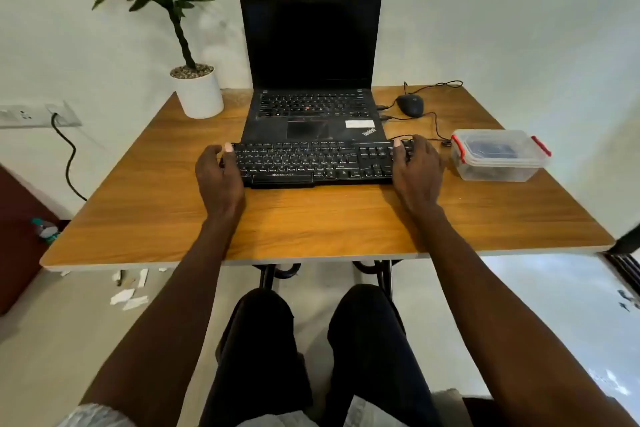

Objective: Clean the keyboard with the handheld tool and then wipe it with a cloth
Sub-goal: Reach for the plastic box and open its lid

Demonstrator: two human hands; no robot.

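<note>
The lone head camera is looking forward and steeply down from above the seated person, taking in the wooden table point(311, 218) close and wide.

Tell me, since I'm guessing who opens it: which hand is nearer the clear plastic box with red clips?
Right. The right hand grips the black keyboard's end beside the clear plastic box; the left hand grips the far end.

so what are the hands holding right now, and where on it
Both hold the black keyboard by its short ends: left hand on the left end, right hand on the right end.
</note>
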